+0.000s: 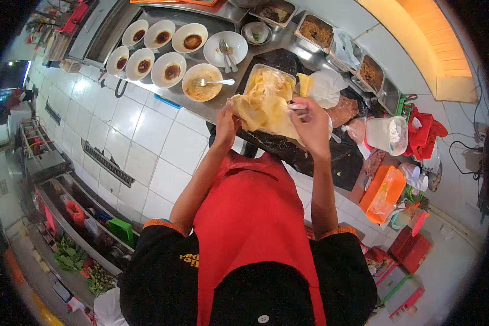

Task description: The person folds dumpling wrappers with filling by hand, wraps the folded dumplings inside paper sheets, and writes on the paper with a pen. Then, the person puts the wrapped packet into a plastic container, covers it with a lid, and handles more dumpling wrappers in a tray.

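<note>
My left hand (226, 128) is closed on the left edge of a thin, yellowish, partly see-through sheet (263, 113); whether it is dough or plastic I cannot tell. At the sheet's right side, my right hand (313, 124) is closed, with a slim pale object (297, 107) between thumb and fingers. Just beyond the sheet, a clear container (248, 87) holds crumpled yellow wrappers (271, 81). A small yellow piece (305, 85) lies right of it. Close to my right hand are a crumpled white plastic bag (327, 89) and a mound of brownish-pink minced filling (343, 112).
Several white bowls with dark sauce (192, 42) line the left counter. A used bowl with a fork (201, 82) and a plate with cutlery (239, 46) sit nearer. Metal food trays (316, 30) run along the back. A white tub (387, 134) and an orange basket (383, 194) stand right.
</note>
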`<state>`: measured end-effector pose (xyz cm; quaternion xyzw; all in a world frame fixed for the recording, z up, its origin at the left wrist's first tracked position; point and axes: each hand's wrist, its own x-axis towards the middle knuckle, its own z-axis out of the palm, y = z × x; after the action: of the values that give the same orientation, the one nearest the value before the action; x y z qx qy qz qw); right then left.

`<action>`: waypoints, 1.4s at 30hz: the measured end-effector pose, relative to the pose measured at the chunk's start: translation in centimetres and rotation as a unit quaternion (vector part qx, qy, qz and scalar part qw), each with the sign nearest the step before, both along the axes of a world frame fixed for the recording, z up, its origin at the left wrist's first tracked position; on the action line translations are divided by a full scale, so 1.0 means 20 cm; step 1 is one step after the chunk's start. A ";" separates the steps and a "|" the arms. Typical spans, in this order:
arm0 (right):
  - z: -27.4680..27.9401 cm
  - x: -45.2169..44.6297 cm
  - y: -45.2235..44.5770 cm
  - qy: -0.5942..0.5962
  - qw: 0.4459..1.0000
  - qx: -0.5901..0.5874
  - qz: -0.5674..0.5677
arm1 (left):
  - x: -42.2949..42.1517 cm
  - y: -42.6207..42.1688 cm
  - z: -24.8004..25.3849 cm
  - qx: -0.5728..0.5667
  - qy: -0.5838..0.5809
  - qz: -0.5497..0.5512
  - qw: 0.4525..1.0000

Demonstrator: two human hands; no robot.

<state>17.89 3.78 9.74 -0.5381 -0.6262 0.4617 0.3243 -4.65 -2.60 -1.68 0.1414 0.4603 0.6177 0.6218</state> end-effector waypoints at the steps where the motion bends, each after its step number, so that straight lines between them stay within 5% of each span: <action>1: 0.04 0.01 0.01 -0.055 0.998 0.021 -0.013 | 0.00 0.00 -0.01 0.000 0.000 0.000 1.000; 3: 0.07 0.00 0.00 -0.082 0.995 0.050 -0.028 | 0.02 0.00 -0.02 -0.004 0.122 -0.026 0.992; 7: -0.02 -0.15 0.01 -0.074 0.996 0.050 -0.022 | 0.15 0.01 0.00 0.009 0.124 -0.092 0.988; 11: -0.09 -0.17 0.02 0.025 0.999 -0.031 0.023 | 0.22 0.05 0.15 -0.068 -0.091 -0.037 0.993; 13: -0.03 -0.12 0.02 0.035 0.998 0.059 -0.007 | 0.19 0.05 0.19 -0.113 -0.191 -0.060 0.973; 15: 0.02 -0.07 0.03 -0.004 0.997 0.065 0.027 | 0.17 0.04 0.18 -0.134 -0.180 -0.072 0.972; 17: -0.02 -0.04 0.05 -0.074 0.956 0.229 0.169 | 0.17 0.04 0.13 -0.107 -0.164 -0.108 0.975; 20: -0.03 -0.06 0.03 -0.141 0.946 0.208 0.206 | 0.15 0.04 0.12 -0.105 -0.145 -0.117 0.977; 24: 0.01 -0.08 0.01 -0.129 0.941 0.254 0.181 | 0.12 0.03 0.12 -0.058 -0.140 -0.109 0.982; 26: 0.04 -0.11 0.00 -0.013 0.985 0.134 0.109 | 0.09 0.01 0.10 -0.045 -0.136 -0.112 0.983; 29: -0.02 -0.12 0.03 -0.040 0.983 0.157 0.084 | 0.10 0.00 0.15 0.025 -0.146 -0.119 0.982; 36: -0.07 -0.13 0.07 0.006 0.988 0.079 0.135 | 0.03 -0.02 0.14 0.007 0.239 -0.177 0.955; 39: 0.08 -0.19 0.00 0.025 0.989 0.086 0.116 | -0.01 -0.01 0.13 0.018 0.109 -0.114 0.987; 41: 0.26 -0.24 -0.03 0.018 0.983 0.102 0.150 | -0.04 0.03 0.12 0.049 -0.292 -0.059 0.953; 42: 0.33 -0.27 -0.05 0.013 0.975 0.119 0.187 | -0.03 0.08 0.10 -0.015 -0.269 -0.031 0.963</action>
<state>12.55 2.88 16.26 -0.3633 -0.7620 0.4428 0.3020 -5.15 -0.91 0.40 -0.0251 0.2806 0.6068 0.7433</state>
